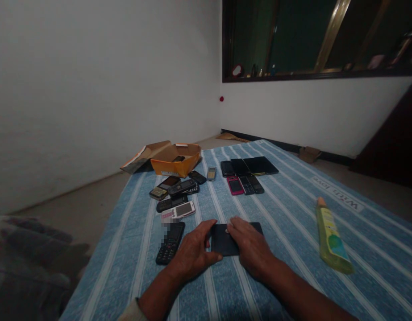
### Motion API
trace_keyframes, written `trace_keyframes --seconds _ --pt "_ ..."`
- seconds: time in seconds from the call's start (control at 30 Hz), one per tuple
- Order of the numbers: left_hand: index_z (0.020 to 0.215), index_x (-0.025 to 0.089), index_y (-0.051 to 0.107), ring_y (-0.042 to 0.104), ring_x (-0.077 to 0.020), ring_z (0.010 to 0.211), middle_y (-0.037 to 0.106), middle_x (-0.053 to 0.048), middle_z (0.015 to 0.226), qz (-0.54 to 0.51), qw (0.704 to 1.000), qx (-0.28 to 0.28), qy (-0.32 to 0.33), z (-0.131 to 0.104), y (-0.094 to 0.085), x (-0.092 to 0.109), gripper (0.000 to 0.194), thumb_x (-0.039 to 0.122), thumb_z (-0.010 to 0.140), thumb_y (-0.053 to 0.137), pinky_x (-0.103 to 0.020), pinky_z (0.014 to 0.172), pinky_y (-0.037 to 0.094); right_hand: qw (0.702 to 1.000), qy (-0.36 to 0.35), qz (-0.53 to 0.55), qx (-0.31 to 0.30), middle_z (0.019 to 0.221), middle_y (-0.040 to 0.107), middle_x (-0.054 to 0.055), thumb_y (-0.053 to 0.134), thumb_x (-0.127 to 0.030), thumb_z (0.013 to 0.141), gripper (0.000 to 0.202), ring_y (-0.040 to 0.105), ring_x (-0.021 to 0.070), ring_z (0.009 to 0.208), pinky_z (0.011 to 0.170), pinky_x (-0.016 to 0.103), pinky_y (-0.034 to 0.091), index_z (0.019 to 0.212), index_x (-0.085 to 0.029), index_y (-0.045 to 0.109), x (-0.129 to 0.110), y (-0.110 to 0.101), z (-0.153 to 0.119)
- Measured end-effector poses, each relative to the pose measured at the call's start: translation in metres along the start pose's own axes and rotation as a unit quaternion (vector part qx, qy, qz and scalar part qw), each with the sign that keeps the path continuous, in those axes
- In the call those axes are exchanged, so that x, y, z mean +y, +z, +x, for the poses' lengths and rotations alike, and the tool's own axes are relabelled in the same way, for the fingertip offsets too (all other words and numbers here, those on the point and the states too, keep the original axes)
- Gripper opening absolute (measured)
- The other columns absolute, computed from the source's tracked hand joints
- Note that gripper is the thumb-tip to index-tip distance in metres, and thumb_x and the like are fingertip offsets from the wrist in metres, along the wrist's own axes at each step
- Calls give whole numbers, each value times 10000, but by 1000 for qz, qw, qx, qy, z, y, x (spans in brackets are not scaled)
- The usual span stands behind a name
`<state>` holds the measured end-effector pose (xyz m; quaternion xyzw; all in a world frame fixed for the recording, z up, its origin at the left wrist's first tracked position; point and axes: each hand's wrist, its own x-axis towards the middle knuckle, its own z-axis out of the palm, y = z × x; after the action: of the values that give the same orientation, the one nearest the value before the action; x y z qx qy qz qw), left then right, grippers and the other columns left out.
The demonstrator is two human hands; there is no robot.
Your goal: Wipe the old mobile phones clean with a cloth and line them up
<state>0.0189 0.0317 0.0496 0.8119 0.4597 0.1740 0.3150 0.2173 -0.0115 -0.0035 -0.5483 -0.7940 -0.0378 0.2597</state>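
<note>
A dark, flat rectangular device (224, 245) lies crosswise on the blue striped cloth (286, 285). My left hand (195, 249) grips its left end, thumb at the near edge and fingers at the far edge. Over its right part rests my right hand (251, 245), fingers together on the top surface; a small pale thing shows at the fingertips, too small to identify. Left of my left hand is a black keypad phone (170, 244), partly pixelated. Beyond it lie a pink and white phone (179, 211) and several dark keypad phones (182, 187).
An open orange box (175, 168) with a phone inside stands at the far left. Further right are a silver phone (211, 173), a pink phone (235, 185) and several dark phones in rows (240, 167). A yellow-green bottle (332, 240) lies at the right.
</note>
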Motion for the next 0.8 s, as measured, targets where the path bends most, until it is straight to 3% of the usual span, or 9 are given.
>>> trace_keyframes --seconds 0.13,0.27,0.43,0.57,0.67,0.8 --pt "1321 211 443 577 -173 786 606 -18 999 0 1000 5 10 -1 0 -2 736 238 639 721 -338 757 506 996 86 -25 17 1343 581 128 395 6 852 498 509 267 1281 1050 460 443 1266 -172 607 30 -10 -11" --pt "1312 202 444 570 -166 773 600 -28 1031 0 1000 4 24 -1 1 -3 722 226 642 712 -345 764 505 992 123 -25 31 1354 565 157 386 43 808 543 509 286 1280 1056 470 440 1271 -135 607 37 -10 -21" --pt "1330 200 413 560 -166 801 584 -45 1088 -4 1000 12 20 -2 4 -4 746 192 636 687 -345 774 498 996 46 -25 69 1331 586 148 388 37 809 554 512 277 1278 1037 497 461 1284 -162 594 19 1 -30" --pt "1320 209 419 556 -162 794 577 -47 1116 -15 999 19 24 -2 6 -4 743 180 623 672 -346 775 497 998 -32 -5 60 1362 564 139 407 72 750 629 480 257 1309 1063 478 443 1314 -156 566 0 6 -31" --pt "1330 204 413 552 -159 785 567 -51 1127 -19 999 29 31 -2 8 -5 762 172 616 675 -339 766 497 998 -32 -1 49 1353 573 134 395 81 729 641 487 252 1303 1061 473 447 1296 -151 585 -1 4 -28" --pt "1330 207 416 552 -162 793 565 -46 1108 -17 999 31 39 -2 8 -4 757 177 622 681 -325 747 492 996 29 -10 81 1301 617 122 380 54 768 614 536 244 1258 1029 462 476 1286 -192 600 18 -3 -25"
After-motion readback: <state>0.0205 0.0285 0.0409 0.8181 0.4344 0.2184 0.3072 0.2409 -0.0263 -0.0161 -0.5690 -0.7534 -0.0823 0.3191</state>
